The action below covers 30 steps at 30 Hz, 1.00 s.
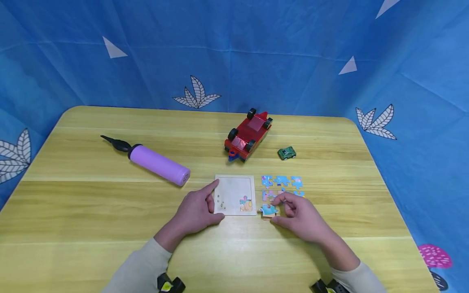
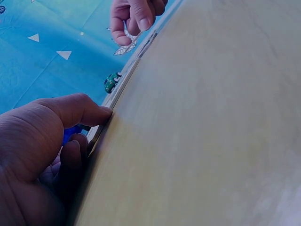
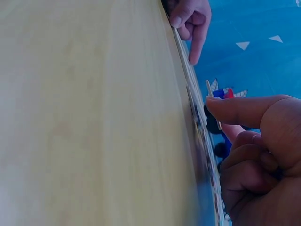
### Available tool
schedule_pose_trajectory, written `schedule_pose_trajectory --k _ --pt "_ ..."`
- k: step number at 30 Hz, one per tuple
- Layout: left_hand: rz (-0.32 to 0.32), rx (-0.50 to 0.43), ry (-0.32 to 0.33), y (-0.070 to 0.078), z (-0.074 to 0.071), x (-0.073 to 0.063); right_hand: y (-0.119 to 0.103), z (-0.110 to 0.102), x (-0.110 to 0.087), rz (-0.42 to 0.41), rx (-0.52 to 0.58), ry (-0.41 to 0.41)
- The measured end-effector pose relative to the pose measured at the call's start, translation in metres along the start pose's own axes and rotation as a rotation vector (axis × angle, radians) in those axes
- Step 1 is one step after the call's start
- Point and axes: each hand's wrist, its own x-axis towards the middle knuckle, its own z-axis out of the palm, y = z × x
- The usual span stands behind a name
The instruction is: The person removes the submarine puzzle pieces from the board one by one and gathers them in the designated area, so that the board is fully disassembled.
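A pale square puzzle board (image 1: 234,191) lies on the table with one puzzle piece (image 1: 246,204) in its lower right corner. My left hand (image 1: 196,207) holds the board by its left side, index finger near the upper corner and thumb at the lower one. Just right of the board, my right hand (image 1: 298,215) pinches a blue and tan puzzle piece (image 1: 269,210) between thumb and finger. In the right wrist view this pinched piece (image 3: 209,88) shows edge-on, raised off the table. Rows of loose puzzle pieces (image 1: 281,180) lie beyond that hand, which partly hides some.
A red toy car (image 1: 249,134) lies with its wheels up behind the board. A small green toy car (image 1: 287,153) stands to its right. On the left lies a purple hand pump (image 1: 159,164) with a black nozzle. Blue patterned cloth (image 1: 234,61) hangs behind the table.
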Motion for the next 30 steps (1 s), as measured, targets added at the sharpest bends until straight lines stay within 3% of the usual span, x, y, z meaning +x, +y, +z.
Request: schedule_pose_trajectory --k 17,30 --pt "0.003 -0.004 0.006 0.0 0.001 0.0 0.02 -0.018 -0.016 0.04 -0.035 0.006" --pt "0.009 -0.01 0.008 0.001 0.0 -0.001 0.027 -0.027 -0.02 0.058 0.0 -0.021"
